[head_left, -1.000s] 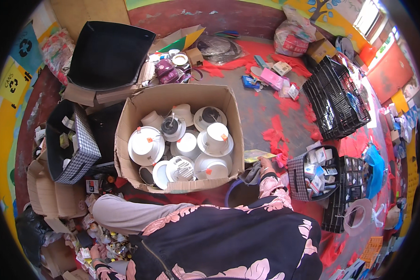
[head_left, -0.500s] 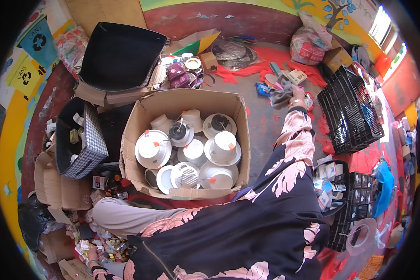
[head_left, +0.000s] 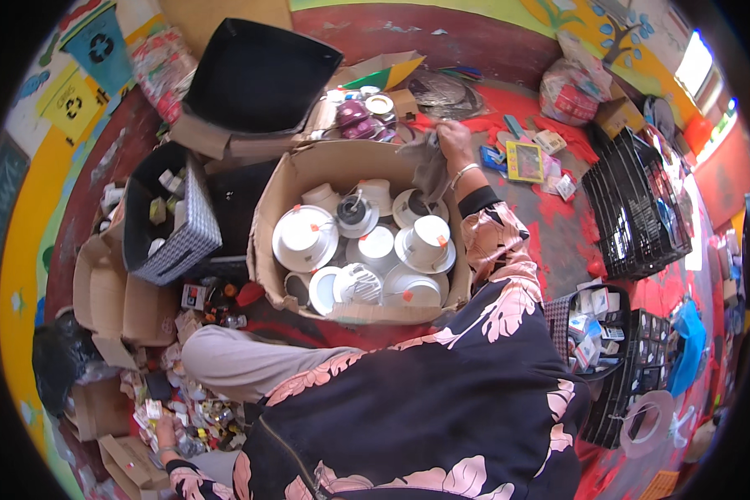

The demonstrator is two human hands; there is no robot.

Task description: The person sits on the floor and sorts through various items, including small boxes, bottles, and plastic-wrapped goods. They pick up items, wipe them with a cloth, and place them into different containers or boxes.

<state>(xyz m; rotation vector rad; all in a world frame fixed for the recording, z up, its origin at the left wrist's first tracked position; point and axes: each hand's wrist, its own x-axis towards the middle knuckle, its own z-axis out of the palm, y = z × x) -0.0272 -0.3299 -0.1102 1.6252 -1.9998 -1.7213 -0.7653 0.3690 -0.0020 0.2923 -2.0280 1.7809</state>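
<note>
My right hand [head_left: 453, 145] is closed on a grey cloth [head_left: 426, 164], which hangs over the back right corner of a large cardboard box [head_left: 268, 196]. Inside this box lie several white round downlight fixtures [head_left: 301, 237], some with orange tags and black middles. At the lower left, my left hand [head_left: 167, 430] looks closed among a heap of small mixed items [head_left: 212, 417]. A small white box [head_left: 153, 408] lies right by its fingers, and whatever they hold is too small to make out.
Black crates [head_left: 637, 208] and a basket of small boxes [head_left: 592, 321] stand on the right. Small packets, including a yellow-framed one [head_left: 524, 162], lie behind my right arm. A checkered bin [head_left: 175, 250], an open carton [head_left: 100, 300] and a large black container [head_left: 258, 75] are on the left.
My right hand has moved left with the grey cloth, from the packets to the box's back right corner. A yellow-framed packet now shows there. The whole view has shifted; my left hand stays at the heap.
</note>
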